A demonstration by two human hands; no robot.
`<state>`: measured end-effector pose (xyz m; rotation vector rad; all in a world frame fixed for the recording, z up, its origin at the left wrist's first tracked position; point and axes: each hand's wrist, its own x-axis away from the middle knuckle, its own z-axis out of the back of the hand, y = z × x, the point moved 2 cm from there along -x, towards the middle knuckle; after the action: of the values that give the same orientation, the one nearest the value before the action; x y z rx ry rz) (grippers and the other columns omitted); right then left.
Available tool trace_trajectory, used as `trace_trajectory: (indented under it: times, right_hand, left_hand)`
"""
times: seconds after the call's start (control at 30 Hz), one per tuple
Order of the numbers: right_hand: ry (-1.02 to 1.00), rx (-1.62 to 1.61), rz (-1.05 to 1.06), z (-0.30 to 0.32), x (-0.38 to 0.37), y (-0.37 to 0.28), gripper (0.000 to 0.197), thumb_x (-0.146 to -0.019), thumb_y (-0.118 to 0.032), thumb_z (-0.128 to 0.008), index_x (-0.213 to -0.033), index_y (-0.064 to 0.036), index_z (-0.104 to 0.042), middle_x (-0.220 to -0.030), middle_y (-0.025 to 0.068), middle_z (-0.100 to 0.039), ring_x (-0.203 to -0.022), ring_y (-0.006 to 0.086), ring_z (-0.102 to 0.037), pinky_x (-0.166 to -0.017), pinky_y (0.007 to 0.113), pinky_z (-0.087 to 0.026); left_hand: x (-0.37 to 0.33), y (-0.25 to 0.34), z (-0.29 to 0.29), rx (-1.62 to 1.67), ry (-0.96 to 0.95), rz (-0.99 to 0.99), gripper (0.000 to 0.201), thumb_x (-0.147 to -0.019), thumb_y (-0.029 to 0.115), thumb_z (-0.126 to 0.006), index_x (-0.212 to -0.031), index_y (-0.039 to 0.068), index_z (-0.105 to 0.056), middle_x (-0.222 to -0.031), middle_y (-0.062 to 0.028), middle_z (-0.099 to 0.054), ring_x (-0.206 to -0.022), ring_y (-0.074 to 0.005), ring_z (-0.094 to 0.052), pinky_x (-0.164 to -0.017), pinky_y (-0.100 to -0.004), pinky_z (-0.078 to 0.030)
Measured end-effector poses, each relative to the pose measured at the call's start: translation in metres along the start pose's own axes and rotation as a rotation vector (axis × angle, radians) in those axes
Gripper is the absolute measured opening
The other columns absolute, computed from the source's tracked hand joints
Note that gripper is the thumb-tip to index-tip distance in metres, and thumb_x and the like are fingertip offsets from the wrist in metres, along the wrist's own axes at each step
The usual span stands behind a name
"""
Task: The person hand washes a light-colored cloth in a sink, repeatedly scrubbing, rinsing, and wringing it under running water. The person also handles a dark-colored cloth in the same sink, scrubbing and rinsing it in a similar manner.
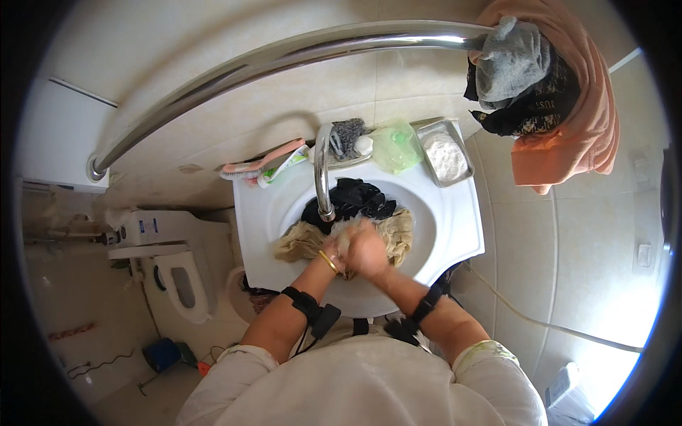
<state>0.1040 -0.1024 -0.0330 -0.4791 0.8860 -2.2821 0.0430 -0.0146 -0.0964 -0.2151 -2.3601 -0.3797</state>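
My left hand (335, 257), with a yellow bangle at its wrist, and my right hand (368, 250) are pressed together over the white washbasin (435, 226). Both are closed on a wet tan cloth (398, 231), which spreads out to either side of them. Something whitish shows at the top of the grip; whether it is suds or fabric I cannot tell. The right hand is slightly blurred and hides part of the left fingers. Just beyond them a black cloth (353, 199) lies in the bowl, under the chrome faucet (322, 174).
Along the basin's back edge stand a pink-handled brush (264, 160), a green-and-white tube (284, 169), a grey scrubbing cloth (347, 138), a pale green plastic bag (396, 147) and a metal tray of white powder (445, 157). A chrome rail (284, 57) with hanging clothes (568, 135) crosses above. Left is a toilet (181, 284).
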Motion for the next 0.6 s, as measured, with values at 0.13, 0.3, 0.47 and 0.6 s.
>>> trace_trajectory:
  times: [0.13, 0.3, 0.47, 0.6]
  right_hand:
    - [0.074, -0.172, -0.302, 0.006, -0.036, 0.028, 0.031, -0.079, -0.025, -0.059, -0.097, 0.0007, -0.055, -0.092, 0.0263, -0.059, -0.088, 0.0425, -0.057, -0.077, 0.046, -0.047]
    - [0.023, -0.318, -0.31, 0.01, -0.001, 0.007, 0.043, -0.077, -0.028, -0.062, -0.108, 0.0008, -0.055, -0.1, 0.0277, -0.058, -0.095, 0.0406, -0.057, -0.081, 0.044, -0.048]
    - [0.004, 0.032, 0.215, 0.022, 0.006, -0.02, 0.037, -0.08, -0.027, -0.06, -0.106, -0.0022, -0.056, -0.096, 0.0208, -0.056, -0.084, 0.0375, -0.059, -0.073, 0.043, -0.05]
    - [0.202, -0.23, -0.364, 0.035, -0.026, 0.028, 0.037, -0.079, -0.03, -0.058, -0.099, 0.0014, -0.057, -0.094, 0.0277, -0.061, -0.087, 0.0435, -0.058, -0.078, 0.045, -0.047]
  left_hand:
    - [0.002, -0.004, -0.005, -0.034, 0.027, 0.015, 0.032, -0.092, 0.035, -0.048, -0.102, 0.008, -0.061, -0.102, -0.0053, -0.064, -0.091, -0.0201, -0.062, -0.082, -0.0374, -0.051]
    - [0.009, 0.01, 0.005, 0.067, 0.067, 0.112, 0.036, -0.09, 0.042, -0.05, -0.095, 0.009, -0.064, -0.099, -0.0063, -0.065, -0.09, -0.0224, -0.062, -0.084, -0.0392, -0.05]
    - [0.009, -0.007, -0.009, -0.031, 0.026, -0.068, 0.036, -0.089, 0.04, -0.054, -0.102, 0.008, -0.061, -0.099, -0.0058, -0.063, -0.09, -0.0187, -0.061, -0.081, -0.0347, -0.049]
    - [0.005, -0.015, -0.018, -0.182, 0.177, -0.011, 0.033, -0.092, 0.034, -0.049, -0.109, 0.007, -0.058, -0.103, -0.0051, -0.062, -0.093, -0.0183, -0.06, -0.082, -0.0351, -0.05]
